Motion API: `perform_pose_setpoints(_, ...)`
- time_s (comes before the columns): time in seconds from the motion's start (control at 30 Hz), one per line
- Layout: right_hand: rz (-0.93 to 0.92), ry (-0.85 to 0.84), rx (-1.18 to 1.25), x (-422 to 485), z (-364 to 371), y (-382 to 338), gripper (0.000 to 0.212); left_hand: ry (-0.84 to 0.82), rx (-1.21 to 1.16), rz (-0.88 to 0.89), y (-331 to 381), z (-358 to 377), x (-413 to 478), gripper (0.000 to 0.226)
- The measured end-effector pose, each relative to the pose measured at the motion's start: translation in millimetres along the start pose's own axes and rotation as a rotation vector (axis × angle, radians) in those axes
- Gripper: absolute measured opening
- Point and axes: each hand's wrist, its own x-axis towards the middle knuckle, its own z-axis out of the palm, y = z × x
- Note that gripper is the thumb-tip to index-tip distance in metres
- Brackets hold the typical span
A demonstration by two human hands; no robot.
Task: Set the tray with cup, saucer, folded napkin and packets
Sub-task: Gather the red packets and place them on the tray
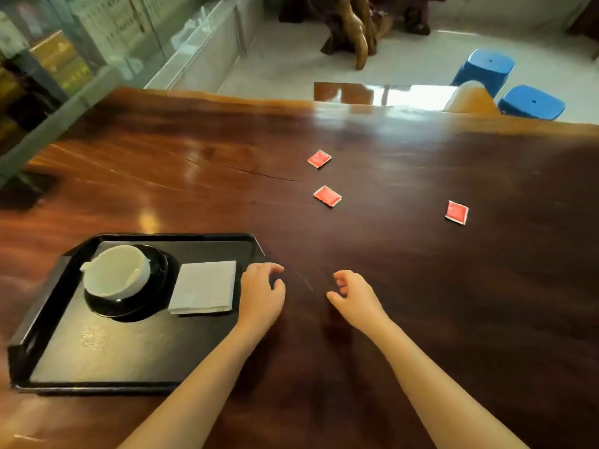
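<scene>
We have the black tray (48, 322) at the lower left of the frame, already carrying the white cup (116, 270) upright on its dark saucer (129, 306), with the folded napkin (204, 286) lying flat just to the right of the saucer. What remains, as we judge it, are the three red packets, all lying flat on the bare wooden surface (421, 286) above and to the right of our hands.

Our left hand (261, 294) rests at the tray's right edge, fingers loosely curled and holding nothing. Our right hand (355, 298) hovers over the surface near the frame's centre, its grip apart, thumb and fingers half curled around no object.

The relation that matters is this: the middle packet (327, 196) lies almost straight up the frame from the gap between our hands, slightly nearer the right one, its long axis tilted down toward the right. The far packet (319, 158) sits above it on nearly the same line, further off. The right-hand packet (457, 212) lies well apart, up and to the right of our right hand, clearly on that hand's side.

So we judge the right hand the better one for all three, beginning with the middle packet, while the left stays by the tray. The packets are thin and flat against the glossy wood, so pinching an edge may take a slide or a fingernail.
</scene>
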Motion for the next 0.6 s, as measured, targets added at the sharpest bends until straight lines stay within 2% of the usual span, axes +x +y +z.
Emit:
perform_pose_setpoints(0.17, 0.037, -0.027, -0.143, 21, -78, 59, 0.045, -0.165, 0.121, 0.041, 48, 61, 20, 0.028)
perform_pose_setpoints(0.37, 0.109, 0.059, -0.242, 65, -146, 115, 0.043, -0.196, 0.236, 0.042, 87, 106, 67, 0.034)
perform_pose_setpoints(0.43, 0.150, 0.126, -0.261, 83, -158, 133, 0.041, -0.181, 0.268, 0.033, 90, 118, 89, 0.036)
perform_pose_setpoints(0.6, 0.265, 0.447, -0.288, 138, -169, 175, 0.042, -0.042, 0.339, 0.003, 84, 148, 156, 0.044)
